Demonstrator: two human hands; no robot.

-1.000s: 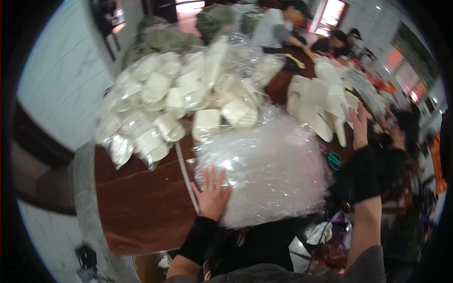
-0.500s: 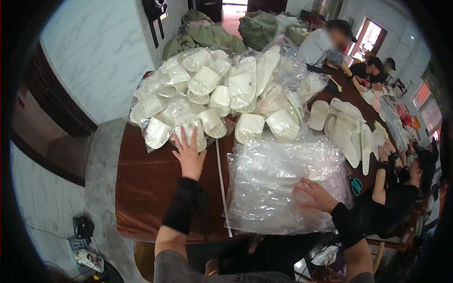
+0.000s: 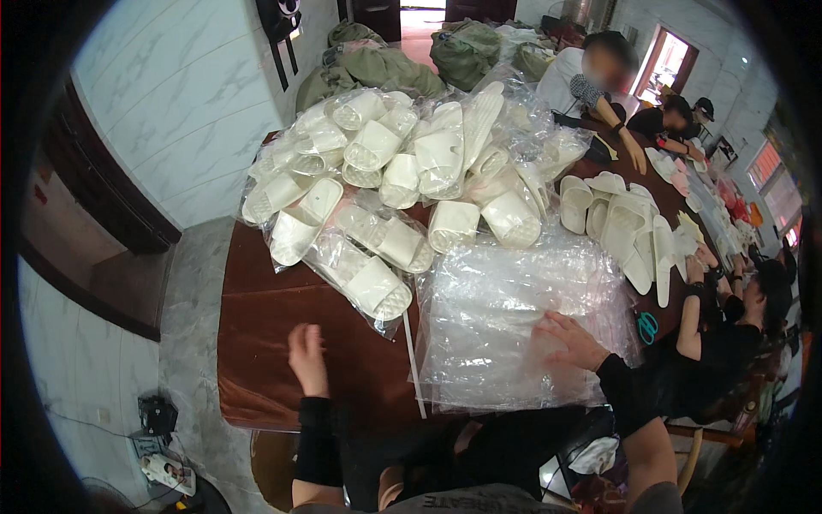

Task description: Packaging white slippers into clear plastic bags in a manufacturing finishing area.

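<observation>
Holding the left hand [image 3: 308, 355] over the brown cloth [image 3: 257, 351] near the front edge, with fingers close together, loosely curled and gripping nothing; not showing clearly whether touching. Resting the right hand [image 3: 572, 341], with fingers flat and slightly parted, on the stack of clear plastic bags [image 3: 488, 300], lying at the table's front between a thin white strip [image 3: 413, 360] and teal scissors [image 3: 646, 326]. Possibly skewing the stack by pushing sideways on such slick film; possibly dislodging the nearest bagged slippers [image 3: 377, 289] by knocking them with the left hand.

Counting outward: two hands, one stack (not showing layers singly), one strip, one pair of scissors; three bagged packs at the heap's near side, with over a dozen bagged slippers overlapping behind; at least five loose cream slippers [image 3: 629, 227] to the right; at least four co-workers [image 3: 565, 75] around the right and far sides; at least three green sacks [image 3: 467, 56] beyond.
</observation>
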